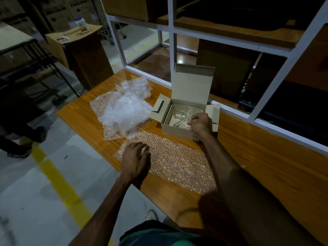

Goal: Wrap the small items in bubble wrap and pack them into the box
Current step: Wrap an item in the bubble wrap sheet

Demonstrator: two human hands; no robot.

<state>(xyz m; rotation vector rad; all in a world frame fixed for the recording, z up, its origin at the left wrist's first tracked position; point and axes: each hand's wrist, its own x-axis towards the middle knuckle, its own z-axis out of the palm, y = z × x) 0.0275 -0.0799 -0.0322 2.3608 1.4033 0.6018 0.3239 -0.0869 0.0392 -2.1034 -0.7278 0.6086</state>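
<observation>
One open cardboard box [179,129] stands on a wooden table [266,157], its lid upright at the far side and its two side flaps spread left and right. Inside lie several clear, glassy small items [179,116]; their number cannot be counted, as they overlap and catch the dim light. The person's right hand [200,124] reaches over the near right corner of the box, fingers curled around one of those clear items, which is largely hidden under the fist. The left hand [135,159] rests on the near left end of one flat sheet of bubble wrap [177,160] spread on the table just in front of the box, fingers relaxed and holding nothing. A loose pile of bubble wrap [122,107] lies to the left of the box, on the far left part of the table; how many sheets it holds is hard to tell, since they are crumpled over each other.

Behind the table rises a white metal rack [171,41] with dark shelves whose contents are lost in shadow. At far left stands a brown carton [78,50] with a white jar [80,22] on top. A yellow line [60,183] crosses the grey floor, and a second person's legs and shoes [23,137] are cut off at the left edge.
</observation>
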